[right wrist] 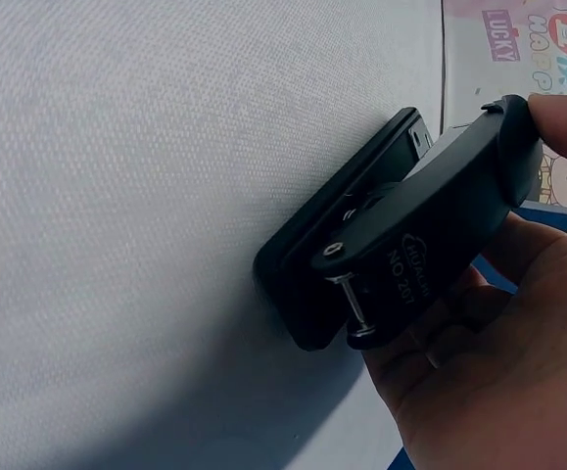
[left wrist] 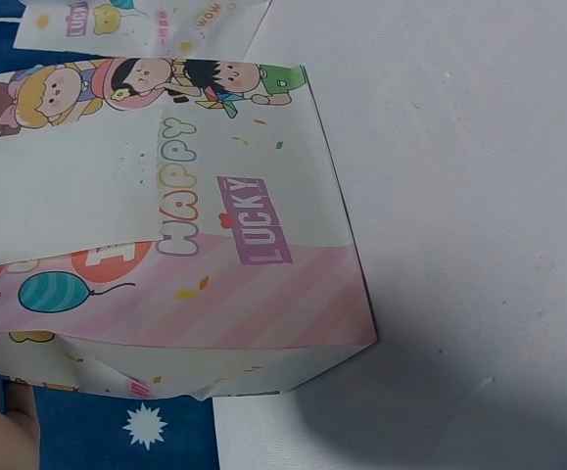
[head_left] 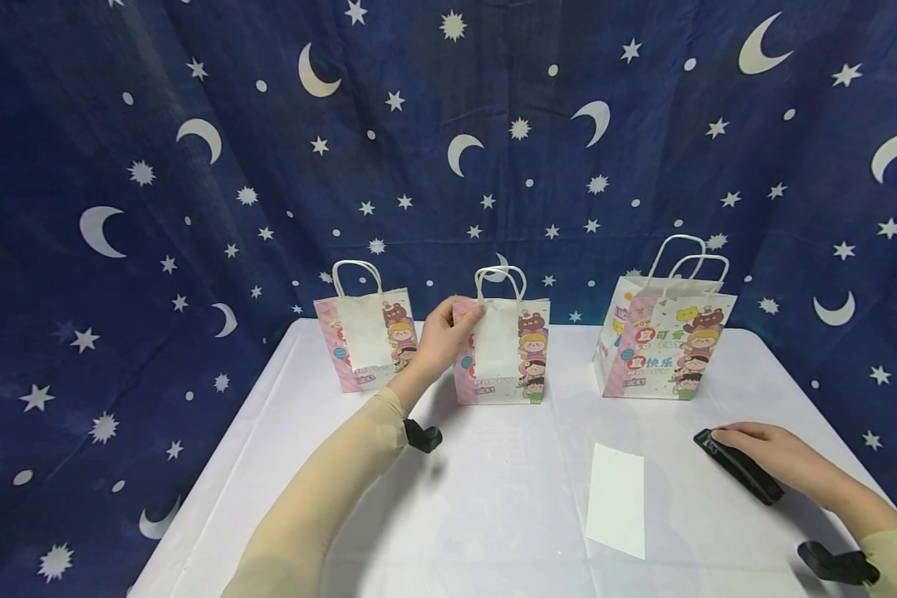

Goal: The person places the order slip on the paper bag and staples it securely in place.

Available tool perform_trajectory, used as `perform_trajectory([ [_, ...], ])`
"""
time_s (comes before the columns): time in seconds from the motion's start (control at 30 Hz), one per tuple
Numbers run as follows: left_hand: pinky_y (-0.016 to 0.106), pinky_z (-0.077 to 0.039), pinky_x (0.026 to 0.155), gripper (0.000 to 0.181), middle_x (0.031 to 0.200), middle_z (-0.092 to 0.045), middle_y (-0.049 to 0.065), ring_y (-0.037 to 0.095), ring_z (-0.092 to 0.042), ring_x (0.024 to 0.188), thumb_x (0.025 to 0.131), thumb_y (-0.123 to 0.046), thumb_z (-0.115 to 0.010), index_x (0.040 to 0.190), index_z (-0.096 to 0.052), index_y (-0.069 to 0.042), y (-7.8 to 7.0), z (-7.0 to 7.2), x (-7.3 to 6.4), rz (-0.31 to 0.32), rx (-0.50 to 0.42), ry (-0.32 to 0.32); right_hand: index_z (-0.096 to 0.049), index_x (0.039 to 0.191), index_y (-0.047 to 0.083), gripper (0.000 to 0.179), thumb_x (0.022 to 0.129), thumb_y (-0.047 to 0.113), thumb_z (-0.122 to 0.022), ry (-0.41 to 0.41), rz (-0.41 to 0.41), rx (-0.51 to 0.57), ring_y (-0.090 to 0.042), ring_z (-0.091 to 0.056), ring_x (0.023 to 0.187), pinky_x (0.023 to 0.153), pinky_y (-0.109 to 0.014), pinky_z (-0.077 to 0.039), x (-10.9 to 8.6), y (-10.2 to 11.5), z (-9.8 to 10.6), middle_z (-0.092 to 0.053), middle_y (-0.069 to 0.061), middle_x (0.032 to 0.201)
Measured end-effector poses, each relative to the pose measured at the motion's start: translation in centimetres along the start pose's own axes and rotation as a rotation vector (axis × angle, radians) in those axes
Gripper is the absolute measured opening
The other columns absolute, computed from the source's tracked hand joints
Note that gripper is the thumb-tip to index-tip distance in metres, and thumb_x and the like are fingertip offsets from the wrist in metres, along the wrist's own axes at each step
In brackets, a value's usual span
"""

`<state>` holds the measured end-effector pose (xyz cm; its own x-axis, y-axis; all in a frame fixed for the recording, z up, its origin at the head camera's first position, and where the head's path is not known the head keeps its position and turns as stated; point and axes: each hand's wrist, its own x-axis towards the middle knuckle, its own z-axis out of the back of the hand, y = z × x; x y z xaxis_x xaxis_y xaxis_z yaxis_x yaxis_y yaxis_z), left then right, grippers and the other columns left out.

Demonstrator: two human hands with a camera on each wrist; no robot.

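At the middle of the table stands a patterned paper gift bag point(head_left: 497, 386) with white twisted handles. My left hand point(head_left: 447, 332) pinches its upper left edge. A blank white paper slip point(head_left: 497, 336) covers much of that bag's front; the left wrist view shows the slip point(left wrist: 63, 196) over the printed side. Over at the right, my right hand point(head_left: 777, 453) grips a black stapler point(head_left: 740, 469). In the right wrist view the thumb lies on the end of the stapler point(right wrist: 430, 215), and the fingers curl along its side.
A similar bag point(head_left: 351, 378) with a white slip on its front stands to the left. Another bag point(head_left: 661, 382) at the right shows its full print. A loose white slip point(head_left: 616, 502) lies on the white tablecloth point(head_left: 493, 515). Behind hangs a blue moon-and-star curtain point(head_left: 419, 149).
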<state>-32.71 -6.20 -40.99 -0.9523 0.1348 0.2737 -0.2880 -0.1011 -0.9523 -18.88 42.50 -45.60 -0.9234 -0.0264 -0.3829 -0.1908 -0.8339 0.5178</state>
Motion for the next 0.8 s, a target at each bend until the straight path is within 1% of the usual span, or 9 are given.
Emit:
perform_trajectory([
  [0.2,0.029,-0.057,0.07,0.031,0.096,-0.071,0.004,0.014,-0.067,0.078,0.097,-0.036,-0.072,0.116,-0.067,-0.012,0.18,-0.13,0.02,-0.006,-0.009,-0.01,-0.032,0.143,-0.023,0.094,0.105,0.063,-0.037,0.007,-0.017,0.006,-0.067,-0.03,0.13,0.099,-0.074,-0.035,-0.12,-0.03,-0.12,-0.033,-0.047,0.144],
  [0.4,0.03,-0.057,0.07,0.03,0.096,-0.071,0.005,0.016,-0.067,0.079,0.097,-0.036,-0.072,0.116,-0.068,-0.013,0.17,-0.17,0.05,-0.001,-0.015,-0.005,-0.033,0.143,-0.023,0.093,0.105,0.062,-0.036,-0.003,-0.017,0.007,-0.067,-0.029,0.131,0.1,-0.074,-0.034,-0.25,0.04,-0.12,-0.032,-0.048,0.144],
  [0.5,0.032,-0.057,0.071,0.031,0.098,-0.071,0.007,0.018,-0.067,0.08,0.097,-0.036,-0.072,0.116,-0.068,-0.012,0.08,-0.21,0.02,0.008,-0.014,-0.005,-0.033,0.143,-0.023,0.093,0.105,0.062,-0.035,-0.002,-0.018,0.009,-0.067,-0.029,0.131,0.1,-0.074,-0.035,-0.29,0.03,-0.14,-0.032,-0.048,0.144],
  [0.63,0.032,-0.057,0.072,0.03,0.098,-0.071,0.007,0.016,-0.067,0.08,0.098,-0.035,-0.071,0.116,-0.067,-0.01,0.01,-0.18,0.0,0.002,-0.007,-0.008,-0.032,0.143,-0.023,0.093,0.106,0.062,-0.033,0.006,-0.023,0.007,-0.067,-0.029,0.131,0.1,-0.074,-0.035,-0.35,0.01,-0.16,-0.031,-0.048,0.144],
  [0.8,0.029,-0.057,0.071,0.029,0.097,-0.07,0.004,0.013,-0.067,0.079,0.098,-0.034,-0.071,0.115,-0.067,-0.01,0.0,-0.09,0.0,-0.011,-0.006,-0.005,-0.033,0.143,-0.023,0.093,0.106,0.062,-0.032,0.007,-0.025,0.003,-0.067,-0.028,0.131,0.1,-0.074,-0.035,-0.35,-0.03,-0.16,-0.031,-0.048,0.144],
])
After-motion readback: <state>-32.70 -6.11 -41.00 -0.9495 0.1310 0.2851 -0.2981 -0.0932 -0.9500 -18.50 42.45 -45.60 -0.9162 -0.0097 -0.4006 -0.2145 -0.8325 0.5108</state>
